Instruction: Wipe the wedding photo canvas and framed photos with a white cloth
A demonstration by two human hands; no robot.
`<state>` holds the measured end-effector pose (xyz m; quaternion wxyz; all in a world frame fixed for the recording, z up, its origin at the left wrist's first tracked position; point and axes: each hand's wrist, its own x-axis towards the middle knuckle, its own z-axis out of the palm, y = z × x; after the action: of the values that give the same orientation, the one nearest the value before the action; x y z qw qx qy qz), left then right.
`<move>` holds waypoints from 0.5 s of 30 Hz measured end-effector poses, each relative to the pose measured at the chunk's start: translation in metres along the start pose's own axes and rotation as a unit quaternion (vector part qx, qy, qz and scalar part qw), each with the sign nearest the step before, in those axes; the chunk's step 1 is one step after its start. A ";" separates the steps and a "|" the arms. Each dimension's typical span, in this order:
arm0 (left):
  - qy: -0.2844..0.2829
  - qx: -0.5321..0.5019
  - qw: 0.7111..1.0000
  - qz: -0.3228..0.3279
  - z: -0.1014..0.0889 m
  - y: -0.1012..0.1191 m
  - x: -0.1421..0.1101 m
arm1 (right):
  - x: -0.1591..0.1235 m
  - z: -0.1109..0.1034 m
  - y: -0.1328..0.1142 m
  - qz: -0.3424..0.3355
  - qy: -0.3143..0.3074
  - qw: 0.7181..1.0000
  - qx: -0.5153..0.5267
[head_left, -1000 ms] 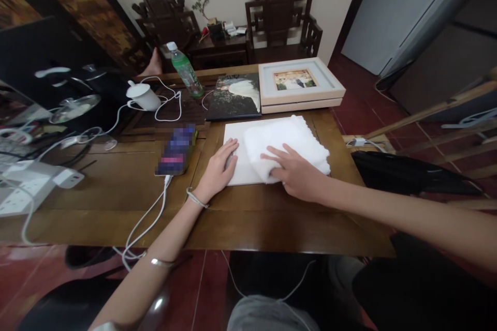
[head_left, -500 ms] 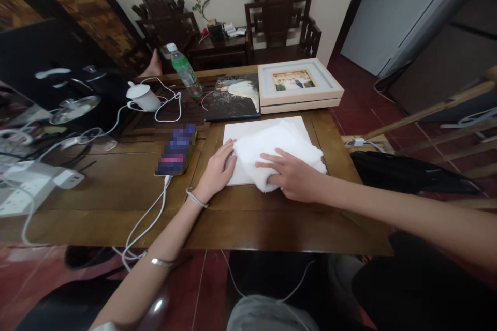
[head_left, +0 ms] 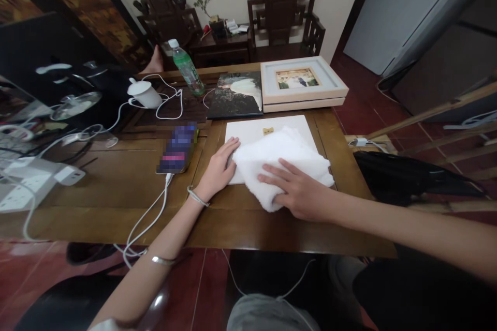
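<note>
A white flat panel (head_left: 244, 128) lies on the wooden table in front of me, with a small gold-coloured piece (head_left: 267, 131) near its far edge. My left hand (head_left: 220, 165) rests at the panel's left edge, fingers stretched out and holding nothing. Spread over much of the panel is a white towel (head_left: 285, 147), whose near corner hangs past the panel's front edge. My right hand (head_left: 301, 189) presses on the towel from above, fingers across it and thumb tucked into a fold. The panel's right part is mostly covered.
Behind the panel lie a dark picture panel (head_left: 235, 95) and a pale photo frame (head_left: 305, 95). To the left are a phone (head_left: 176, 150) with a charging cable, a green-labelled bottle (head_left: 186, 67), a lidded white cup (head_left: 143, 94) and a power strip (head_left: 29, 183).
My right hand has drawn the towel toward me and slightly right, uncovering the small gold-coloured piece on the panel. My left hand stays at the panel's left edge.
</note>
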<state>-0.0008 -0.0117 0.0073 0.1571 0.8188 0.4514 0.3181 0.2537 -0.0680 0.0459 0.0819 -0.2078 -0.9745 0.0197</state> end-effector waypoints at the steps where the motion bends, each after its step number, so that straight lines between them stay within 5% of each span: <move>1: -0.001 -0.001 1.000 0.003 0.000 -0.001 0.000 | -0.001 -0.001 -0.002 -0.005 -0.003 1.000 0.002; 11: 0.016 -0.003 1.000 -0.026 0.000 0.006 0.000 | 0.016 -0.008 0.051 0.069 0.015 0.997 0.016; 15: 0.015 -0.009 1.000 -0.025 0.000 0.006 0.000 | 0.015 -0.002 0.039 0.100 0.032 0.994 0.004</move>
<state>0.0036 -0.0151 0.0105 0.1658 0.8010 0.4711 0.3300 0.2562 -0.0262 0.0476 0.1112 -0.3043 -0.9458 0.0248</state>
